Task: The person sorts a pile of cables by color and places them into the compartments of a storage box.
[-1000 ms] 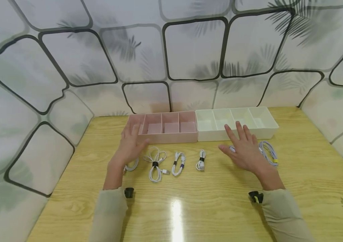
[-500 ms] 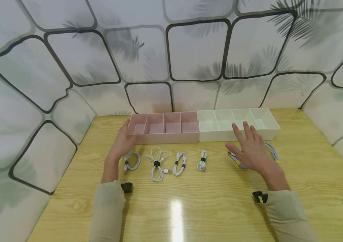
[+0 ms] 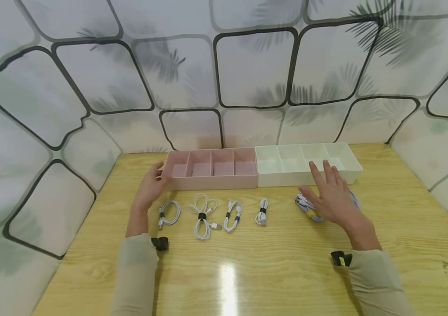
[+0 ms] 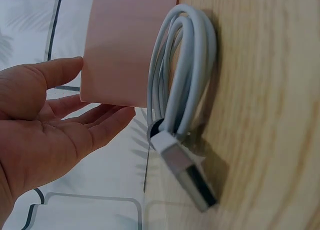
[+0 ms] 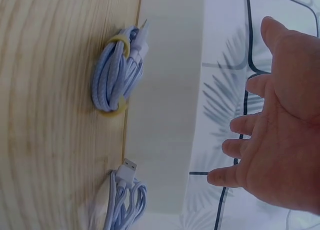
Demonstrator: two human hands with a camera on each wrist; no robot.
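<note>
A pink divided box (image 3: 212,182) and a white divided box (image 3: 287,179) stand end to end at the back of the table. My left hand (image 3: 149,188) is at the pink box's left end, its loosely bent fingers against that end and the thumb by the top front corner (image 4: 75,64). Just below it lies a coiled whitish USB cable (image 3: 177,213). My right hand (image 3: 332,197) hovers with spread fingers in front of the white box, holding nothing. Under it are a lilac cable with yellow bands (image 5: 110,79) and another coiled cable (image 5: 131,202), partly hidden in the head view.
Three more white cables lie in a row before the boxes: one with a black tie (image 3: 202,217), an oval coil (image 3: 228,224) and a small bundle (image 3: 262,218). A patterned backdrop (image 3: 251,70) rises behind the wooden table (image 3: 271,272).
My left hand has moved left from over the pink box's front to its left end, uncovering the leftmost cable. My right hand has shifted slightly right, exposing more of the banded lilac cable.
</note>
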